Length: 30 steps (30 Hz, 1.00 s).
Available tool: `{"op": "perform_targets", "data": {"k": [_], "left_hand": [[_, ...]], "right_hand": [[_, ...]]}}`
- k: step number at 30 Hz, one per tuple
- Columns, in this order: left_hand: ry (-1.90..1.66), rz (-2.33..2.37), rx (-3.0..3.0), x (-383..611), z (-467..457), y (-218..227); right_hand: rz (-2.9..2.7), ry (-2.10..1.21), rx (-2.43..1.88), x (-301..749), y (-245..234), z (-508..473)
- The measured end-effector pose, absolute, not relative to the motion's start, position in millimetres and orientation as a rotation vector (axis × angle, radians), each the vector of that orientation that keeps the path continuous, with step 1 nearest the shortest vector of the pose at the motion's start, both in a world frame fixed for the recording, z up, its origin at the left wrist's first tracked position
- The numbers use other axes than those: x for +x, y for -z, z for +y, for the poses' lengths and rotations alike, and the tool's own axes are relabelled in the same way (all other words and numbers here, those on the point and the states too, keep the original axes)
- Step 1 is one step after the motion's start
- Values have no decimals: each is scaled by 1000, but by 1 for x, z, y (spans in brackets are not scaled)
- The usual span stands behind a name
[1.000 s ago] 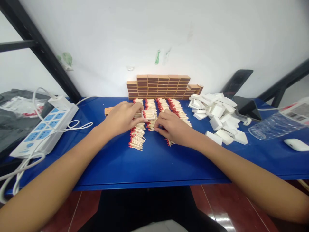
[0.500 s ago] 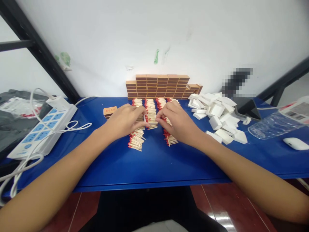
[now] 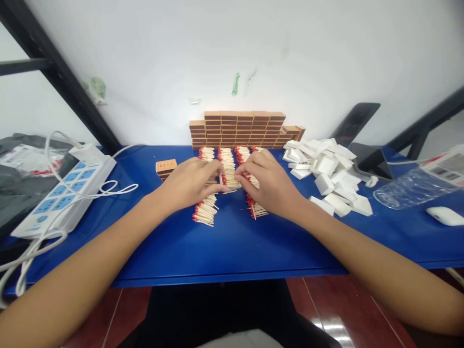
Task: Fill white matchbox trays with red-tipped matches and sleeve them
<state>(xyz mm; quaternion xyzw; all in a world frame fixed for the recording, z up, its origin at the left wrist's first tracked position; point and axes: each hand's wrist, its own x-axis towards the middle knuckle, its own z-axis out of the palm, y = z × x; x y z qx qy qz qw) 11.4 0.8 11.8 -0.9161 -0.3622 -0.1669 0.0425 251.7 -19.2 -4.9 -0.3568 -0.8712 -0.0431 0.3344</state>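
1. Resting at the far left, a crumpled dark grey bag (image 3: 21,188) lies beside a long white plastic power strip (image 3: 74,205) with blue socket faces, across which loose white cables (image 3: 118,189) loop.
2. Next on the glossy blue tabletop (image 3: 224,253) sits an orange-topped, brown-sided cardboard matchbox (image 3: 167,165), just beyond the left hand.
3. The left hand (image 3: 192,181) is nearly closed, pinching a small white cardboard tray (image 3: 222,180) at its left end between thumb and fingers; red-headed matches show right beside its white edge.
4. Between and beneath the hands, pale wooden matches with red heads (image 3: 205,210) lie in four rows, partly covered by the hands.
5. Behind these rows, brown and orange cardboard matchboxes (image 3: 244,130) stand stacked in a low wall against the white wall.
6. The right hand (image 3: 271,181) is curled, its thumb and fingertips close together near the matches at the tray; whether it grips any, I cannot tell.
7. Rightward lies a loose heap of white cardboard trays (image 3: 328,166), near a black angular stand (image 3: 371,162).
8. Farthest right are a clear plastic bottle (image 3: 402,191) on its side and a rounded white plastic object (image 3: 445,216).
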Motion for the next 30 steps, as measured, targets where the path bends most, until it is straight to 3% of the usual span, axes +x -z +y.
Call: {"op": "perform_targets", "data": {"k": [13, 30], "left_hand": [[436, -1292, -2657, 2, 7, -15], [433, -1227, -2668, 2, 9, -11]], "right_hand": [[-2538, 43, -862, 254, 21, -14], [-2435, -36, -892, 254, 9, -18]]}}
